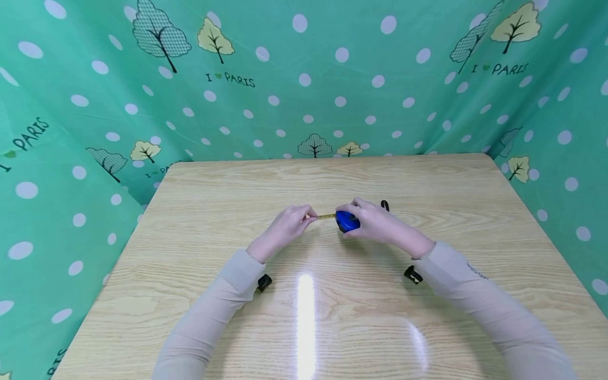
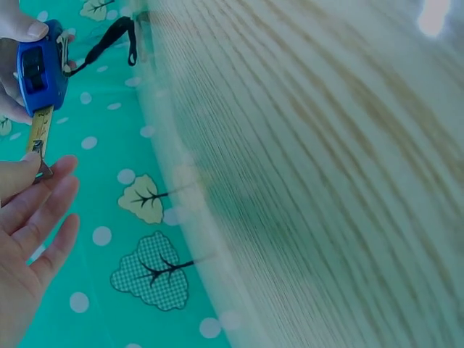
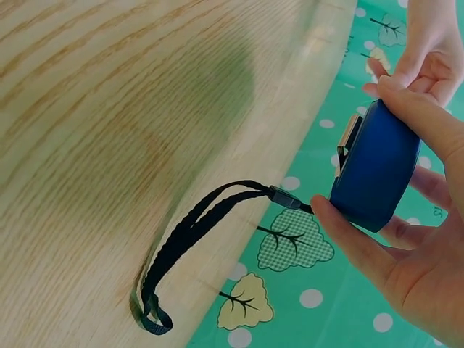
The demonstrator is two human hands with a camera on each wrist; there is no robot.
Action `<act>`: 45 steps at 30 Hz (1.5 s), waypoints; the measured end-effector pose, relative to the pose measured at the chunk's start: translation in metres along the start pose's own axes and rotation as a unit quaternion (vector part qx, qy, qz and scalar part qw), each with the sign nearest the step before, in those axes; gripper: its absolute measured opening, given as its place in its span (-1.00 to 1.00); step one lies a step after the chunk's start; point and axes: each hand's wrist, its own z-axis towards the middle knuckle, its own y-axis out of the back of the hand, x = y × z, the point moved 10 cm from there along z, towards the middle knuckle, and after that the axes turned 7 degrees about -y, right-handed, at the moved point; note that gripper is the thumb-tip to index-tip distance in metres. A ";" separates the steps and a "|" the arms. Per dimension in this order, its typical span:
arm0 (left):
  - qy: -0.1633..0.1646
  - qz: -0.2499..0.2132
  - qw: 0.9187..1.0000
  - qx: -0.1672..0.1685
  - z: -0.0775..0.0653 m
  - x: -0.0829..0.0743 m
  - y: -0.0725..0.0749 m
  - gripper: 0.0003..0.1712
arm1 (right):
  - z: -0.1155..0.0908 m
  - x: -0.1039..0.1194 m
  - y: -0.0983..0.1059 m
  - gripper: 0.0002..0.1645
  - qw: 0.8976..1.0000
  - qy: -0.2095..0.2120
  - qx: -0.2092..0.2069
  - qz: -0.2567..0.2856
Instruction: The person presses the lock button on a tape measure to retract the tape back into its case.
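Note:
A blue tape measure (image 1: pixel 348 221) is held above the table by my right hand (image 1: pixel 375 220), thumb and fingers gripping its case. In the right wrist view its metal clip (image 3: pixel 350 145) faces the table, and a black wrist strap (image 3: pixel 192 225) hangs from the case. A short length of yellow blade (image 2: pixel 41 130) sticks out toward my left hand (image 1: pixel 288 226). My left thumb and forefinger pinch the blade's metal end hook (image 2: pixel 43 172), the other fingers loosely extended.
Under both hands spreads a light wood-grain table (image 1: pixel 214 195), with bright light reflections near its front. A green curtain (image 1: pixel 323 89) with white dots and printed trees hangs behind it and along the sides. Black wrist-camera mounts (image 1: pixel 413 274) show below the sleeves.

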 end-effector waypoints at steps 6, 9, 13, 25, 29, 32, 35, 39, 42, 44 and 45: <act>-0.010 0.004 1.000 0.002 0.002 -0.003 -0.001 -0.96 | 0.001 0.004 0.000 -0.27 1.000 0.012 -0.006 -0.001; -0.014 -0.001 1.000 0.003 0.003 -0.004 -0.002 -0.96 | 0.001 0.005 0.000 -0.27 1.000 0.018 -0.009 -0.001; -0.007 -0.009 1.000 0.007 0.004 -0.004 -0.002 -0.95 | 0.001 0.006 0.000 -0.26 1.000 0.021 -0.011 0.000; -0.012 -0.007 1.000 0.002 0.004 -0.005 -0.003 -0.91 | 0.000 0.012 -0.001 -0.27 0.999 0.033 -0.019 0.002; 0.000 0.008 1.000 -0.013 0.000 0.000 0.004 -0.84 | -0.001 0.005 -0.001 -0.28 1.000 0.005 -0.022 0.002; 0.003 0.017 1.000 -0.021 -0.004 0.004 0.009 -0.82 | -0.002 -0.003 0.000 -0.28 1.000 -0.016 -0.023 0.001; -0.006 0.022 0.999 -0.023 -0.007 0.005 0.011 -0.83 | -0.003 -0.009 0.000 -0.28 0.999 -0.025 -0.021 0.000; -0.011 0.026 0.999 -0.024 -0.010 0.006 0.012 -0.86 | -0.003 -0.015 0.000 -0.28 0.999 -0.027 -0.021 -0.003; -0.005 0.028 0.999 -0.021 -0.012 0.008 0.013 -0.88 | -0.003 -0.021 -0.001 -0.27 0.999 -0.031 -0.021 -0.003; 0.001 0.030 0.999 -0.017 -0.014 0.010 0.013 -0.89 | -0.002 -0.024 -0.002 -0.27 0.999 -0.036 -0.020 -0.003; 0.004 0.031 0.999 -0.016 -0.015 0.011 0.014 -0.89 | -0.002 -0.026 -0.002 -0.27 0.999 -0.036 -0.020 -0.004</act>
